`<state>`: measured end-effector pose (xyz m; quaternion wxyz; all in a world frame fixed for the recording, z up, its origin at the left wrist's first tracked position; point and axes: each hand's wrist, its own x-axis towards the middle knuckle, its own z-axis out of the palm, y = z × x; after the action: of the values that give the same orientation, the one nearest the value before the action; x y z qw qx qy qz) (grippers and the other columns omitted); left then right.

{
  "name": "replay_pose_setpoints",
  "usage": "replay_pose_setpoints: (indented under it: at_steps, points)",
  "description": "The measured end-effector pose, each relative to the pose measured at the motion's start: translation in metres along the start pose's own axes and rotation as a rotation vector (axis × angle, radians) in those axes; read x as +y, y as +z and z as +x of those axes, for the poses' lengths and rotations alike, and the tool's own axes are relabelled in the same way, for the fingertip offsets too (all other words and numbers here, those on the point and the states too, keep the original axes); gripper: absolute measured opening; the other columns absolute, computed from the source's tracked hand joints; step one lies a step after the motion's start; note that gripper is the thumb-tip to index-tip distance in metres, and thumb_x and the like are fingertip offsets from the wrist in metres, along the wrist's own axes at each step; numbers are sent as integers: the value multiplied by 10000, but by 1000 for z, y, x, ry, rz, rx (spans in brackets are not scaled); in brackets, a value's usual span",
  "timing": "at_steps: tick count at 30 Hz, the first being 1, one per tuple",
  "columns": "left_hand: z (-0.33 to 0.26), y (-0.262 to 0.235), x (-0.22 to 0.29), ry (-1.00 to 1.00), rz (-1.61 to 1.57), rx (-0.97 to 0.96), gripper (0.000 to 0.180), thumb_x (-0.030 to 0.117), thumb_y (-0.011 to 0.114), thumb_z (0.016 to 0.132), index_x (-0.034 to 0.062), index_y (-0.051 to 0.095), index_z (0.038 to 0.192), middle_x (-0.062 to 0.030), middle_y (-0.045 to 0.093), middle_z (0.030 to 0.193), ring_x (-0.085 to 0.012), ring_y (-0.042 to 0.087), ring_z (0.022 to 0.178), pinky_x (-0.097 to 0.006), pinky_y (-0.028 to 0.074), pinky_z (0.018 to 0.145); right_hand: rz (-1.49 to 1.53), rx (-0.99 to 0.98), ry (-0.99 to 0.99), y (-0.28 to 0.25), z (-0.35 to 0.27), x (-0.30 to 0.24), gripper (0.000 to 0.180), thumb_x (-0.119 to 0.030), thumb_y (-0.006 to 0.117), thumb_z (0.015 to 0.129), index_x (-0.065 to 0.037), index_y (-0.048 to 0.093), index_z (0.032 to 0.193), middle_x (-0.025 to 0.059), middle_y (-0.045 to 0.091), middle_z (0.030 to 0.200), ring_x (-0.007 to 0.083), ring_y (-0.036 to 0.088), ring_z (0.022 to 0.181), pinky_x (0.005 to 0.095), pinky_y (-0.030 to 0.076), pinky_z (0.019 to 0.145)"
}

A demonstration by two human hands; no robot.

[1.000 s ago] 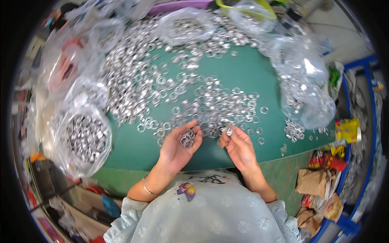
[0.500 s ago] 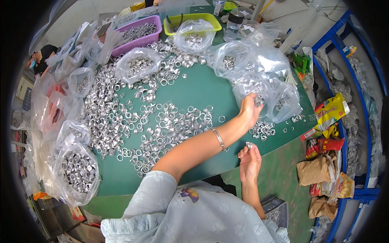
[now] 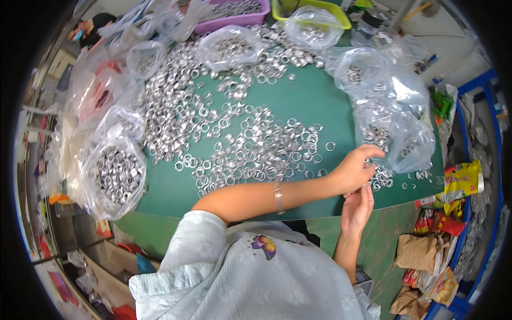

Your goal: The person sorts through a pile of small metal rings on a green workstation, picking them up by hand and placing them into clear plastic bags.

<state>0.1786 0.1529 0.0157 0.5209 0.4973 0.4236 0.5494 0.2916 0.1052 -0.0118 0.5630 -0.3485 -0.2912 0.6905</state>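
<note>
My left hand (image 3: 353,169) reaches across to the right edge of the green table (image 3: 314,117), its fingers curled and the forefinger lifted. Whatever it pinches is too small to make out. Just below, my right hand (image 3: 357,211) has thumb and fingers pressed together, their tips meeting the left hand. What sits in that pinch is mostly hidden. Small loose silver rings (image 3: 381,178) lie beside both hands. Beyond them is an opened clear bag of rings (image 3: 377,133). A wide spread of silver rings (image 3: 266,143) covers the table's middle, left of my hands.
Clear bags of rings line both sides, including a full bag (image 3: 118,176) at left. A purple bin (image 3: 234,20) and a yellow-green bin (image 3: 341,22) stand at the back. Blue shelving (image 3: 498,144) and paper bags (image 3: 418,252) are at right. Another person (image 3: 96,26) is far left.
The left hand has come out of the bag of rings and down to the right hand's fingertips, where a small shiny piece showed before. The whole view has shifted.
</note>
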Motion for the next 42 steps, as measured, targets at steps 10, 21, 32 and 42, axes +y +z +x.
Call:
replay_pose_setpoints:
  at_steps: [10,21,32,42]
  points:
    - [-171,-93,36,-41,355,298,271,20,624,816,-3,621,1086,-132,652,1012,-248,647,888,-327,505,797,-175,-526,754,61,-34,43,216,-170,502,926,-2,587,1033,35,599,879,124,561,739,246,441,645]
    - [-240,-139,27,-239,113,725,305,-100,624,794,-34,595,1090,-125,628,1100,-150,612,940,-239,511,761,-1568,-1007,-609,119,-14,91,393,-161,726,718,-82,612,1085,86,482,1259,311,377,1240,503,243,1013]
    - [-266,-162,5,-142,924,841,276,-48,669,731,54,620,983,-102,502,956,-249,486,844,-325,418,717,-1509,-807,-627,131,-30,104,343,-121,681,752,-58,583,1074,111,496,1181,323,420,1157,454,274,961]
    - [-264,-200,2,-105,1042,789,410,-11,746,655,55,591,1029,-112,470,972,-281,459,871,-349,408,748,-1450,-773,-712,121,-15,108,222,-39,682,749,-45,602,956,79,584,968,271,533,996,400,306,924]
